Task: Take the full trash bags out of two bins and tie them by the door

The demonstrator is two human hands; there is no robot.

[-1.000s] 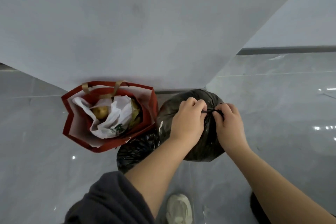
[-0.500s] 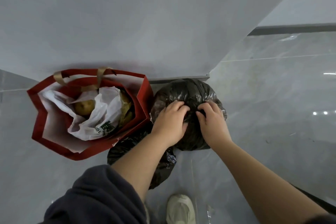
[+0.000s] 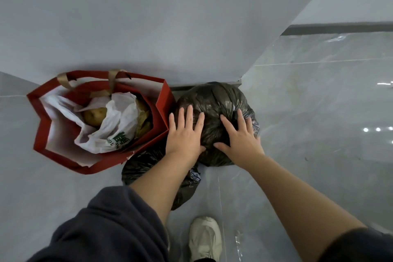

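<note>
- Both hands, pinching the bag's neck a second ago, now lie flat: left hand [image 3: 185,134] and right hand [image 3: 239,136], fingers straight and spread, press on top of the black trash bag [image 3: 214,100].
- That bag sits on the floor [image 3: 319,134] at the foot of the wall [image 3: 148,27], touching a red paper bag [image 3: 163,100]; a second black bag [image 3: 144,166] lies just in front.
- Tying this bag looks finished, though any knot is hidden under the palms.
- Next probably comes the second bag: gather its mouth and knot it.
</note>
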